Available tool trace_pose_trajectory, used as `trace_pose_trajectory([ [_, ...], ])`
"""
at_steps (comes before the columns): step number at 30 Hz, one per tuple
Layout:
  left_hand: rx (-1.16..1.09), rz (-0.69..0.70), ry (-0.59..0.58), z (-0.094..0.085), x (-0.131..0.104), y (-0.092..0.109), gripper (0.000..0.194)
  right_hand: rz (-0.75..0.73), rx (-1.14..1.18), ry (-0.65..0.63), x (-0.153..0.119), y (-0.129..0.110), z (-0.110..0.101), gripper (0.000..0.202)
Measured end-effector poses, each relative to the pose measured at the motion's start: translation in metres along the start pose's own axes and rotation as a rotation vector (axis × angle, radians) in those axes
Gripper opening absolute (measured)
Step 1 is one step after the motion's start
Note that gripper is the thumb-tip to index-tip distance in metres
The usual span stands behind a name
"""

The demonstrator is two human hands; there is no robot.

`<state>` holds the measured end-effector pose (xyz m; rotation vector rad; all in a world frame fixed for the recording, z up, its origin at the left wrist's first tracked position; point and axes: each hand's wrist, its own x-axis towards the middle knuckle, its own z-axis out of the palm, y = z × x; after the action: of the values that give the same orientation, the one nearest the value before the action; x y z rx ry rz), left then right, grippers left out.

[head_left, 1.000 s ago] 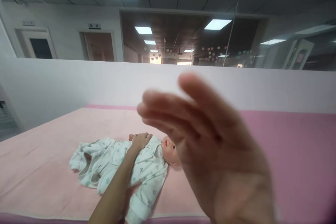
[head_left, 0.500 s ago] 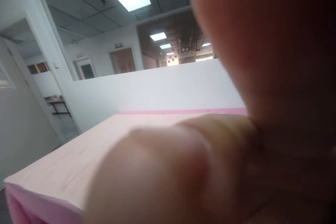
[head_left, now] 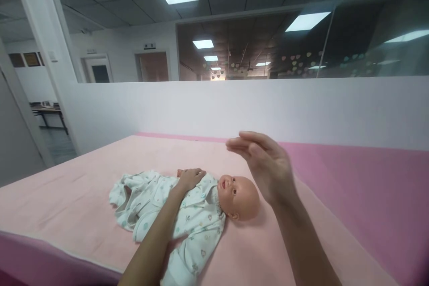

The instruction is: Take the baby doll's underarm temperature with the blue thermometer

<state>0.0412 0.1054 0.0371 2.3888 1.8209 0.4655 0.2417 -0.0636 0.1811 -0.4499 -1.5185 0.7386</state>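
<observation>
Doll: (head_left: 243,199) lying on its back across the middle of the surface, head to the right and lower body to the left, the bare head resting on a pale pink sheet (head_left: 73,174)
Clothes: (head_left: 197,219) white with small printed figures and green dots, wrapped round the doll's trunk; the leg end lies rumpled at the left, and how far the legs fill it I cannot tell
Near sleeve: (head_left: 191,254) stretched from the shoulder toward the bottom edge of the view, its end cut off there
Small doll hand: (head_left: 180,172) showing just beyond the person's left wrist
Left hand: (head_left: 191,178) palm down on the front of the clothes, fingers laid out flat, the grip not closed round anything
Right hand: (head_left: 268,165) raised just beside the doll's head, fingers together and gently curved, the grip unclosed with nothing in it
Surface: (head_left: 362,187) deeper pink where it shows past the sheet on the right
Low wall: (head_left: 234,107) white, running behind the surface
Window: (head_left: 268,47) above the wall, with heart stickers (head_left: 295,65) and lit ceiling panels showing in it
</observation>
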Motion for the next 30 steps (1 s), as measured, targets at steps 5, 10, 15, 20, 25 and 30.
trace_pose_trajectory([
  [5,-0.050,0.047,-0.024,0.002,-0.001,-0.005,0.042,0.534,-0.196,-0.013,0.012,0.111,-0.036,0.025],
  [10,-0.068,0.055,-0.018,0.003,0.000,-0.005,0.044,0.754,-0.146,-0.223,-0.006,0.128,-0.060,0.031],
  [15,-0.060,0.062,-0.003,0.002,0.000,-0.003,0.044,0.787,0.060,-0.110,-0.026,0.144,-0.073,0.039],
  [20,-0.073,0.061,-0.006,0.001,0.000,-0.001,0.042,0.923,0.217,0.047,-0.041,0.162,-0.077,0.040],
  [25,-0.087,0.048,-0.010,0.001,-0.001,-0.001,0.041,0.977,0.259,0.090,-0.044,0.159,-0.077,0.041],
  [30,-0.074,0.057,0.003,0.001,-0.001,-0.001,0.041,0.869,0.206,0.149,-0.040,0.159,-0.079,0.035],
])
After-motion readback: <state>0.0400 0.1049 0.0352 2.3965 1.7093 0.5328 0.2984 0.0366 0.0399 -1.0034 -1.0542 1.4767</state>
